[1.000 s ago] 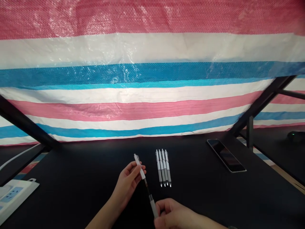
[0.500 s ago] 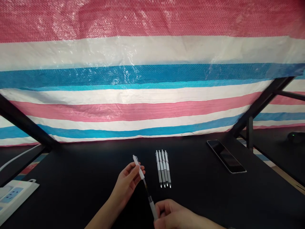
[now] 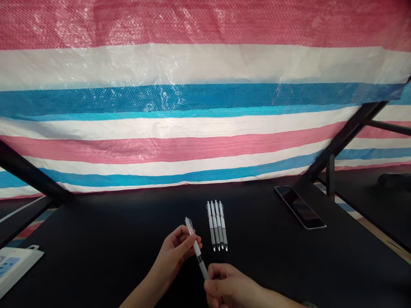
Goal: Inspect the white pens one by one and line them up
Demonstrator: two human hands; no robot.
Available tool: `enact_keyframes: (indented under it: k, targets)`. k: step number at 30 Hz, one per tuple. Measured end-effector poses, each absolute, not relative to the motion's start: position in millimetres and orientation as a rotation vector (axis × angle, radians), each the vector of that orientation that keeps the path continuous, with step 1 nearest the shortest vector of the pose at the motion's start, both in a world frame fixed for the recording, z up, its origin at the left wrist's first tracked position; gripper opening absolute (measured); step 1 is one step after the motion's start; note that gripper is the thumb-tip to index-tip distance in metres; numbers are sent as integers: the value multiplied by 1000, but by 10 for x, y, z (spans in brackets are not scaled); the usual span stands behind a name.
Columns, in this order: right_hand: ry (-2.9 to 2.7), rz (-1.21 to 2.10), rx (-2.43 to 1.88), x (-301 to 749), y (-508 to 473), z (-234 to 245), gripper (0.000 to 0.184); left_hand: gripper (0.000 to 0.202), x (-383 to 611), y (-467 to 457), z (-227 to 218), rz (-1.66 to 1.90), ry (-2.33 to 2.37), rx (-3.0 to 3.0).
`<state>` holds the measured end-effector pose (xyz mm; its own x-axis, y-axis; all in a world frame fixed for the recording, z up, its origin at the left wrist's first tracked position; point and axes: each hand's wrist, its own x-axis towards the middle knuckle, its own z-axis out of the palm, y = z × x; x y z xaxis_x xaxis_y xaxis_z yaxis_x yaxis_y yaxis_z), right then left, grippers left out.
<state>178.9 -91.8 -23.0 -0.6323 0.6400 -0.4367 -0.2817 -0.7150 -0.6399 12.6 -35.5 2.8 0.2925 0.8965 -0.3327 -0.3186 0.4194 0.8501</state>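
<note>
My left hand [image 3: 175, 252] pinches the white upper barrel [image 3: 193, 240] of a click pen between thumb and fingers. The clip end of that barrel points up and away from me. Lower down, my right hand [image 3: 233, 284] is closed on the pen's grey grip section [image 3: 203, 269], whose tip end is hidden by the fingers. Both pieces lie in one slanting line, with a short dark, partly see-through band at the joint; whether they are fastened I cannot tell. Several matching white-and-grey pens [image 3: 218, 222] lie side by side beyond my hands, tips toward me.
On the black table [image 3: 128, 222], a dark-screened phone [image 3: 300, 207] lies at the right. A white power strip [image 3: 22, 269] sits at the left edge. Black metal bars [image 3: 342, 145] slant up at both sides, and a striped plastic sheet [image 3: 192, 128] hangs behind.
The grip section and upper barrel have come together, covering the refill that showed between them. My left hand has moved slightly down and right. The whole view has shifted a little.
</note>
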Motion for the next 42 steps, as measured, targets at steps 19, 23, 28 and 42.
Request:
enact_keyframes:
  k: [19, 23, 28, 42]
  targets:
    - [-624, 2301, -935, 1797, -944, -92, 42, 20, 157, -361, 11, 996, 946, 681]
    - [-621, 2309, -944, 1798, -947, -101, 38, 19, 147, -381, 29, 997, 929, 702]
    - [-676, 2322, -909, 1814, -943, -111, 38, 21, 137, -384, 33, 1024, 956, 718]
    - [-672, 2289, -967, 1822, -954, -146, 41, 20, 152, -392, 46, 1019, 936, 722]
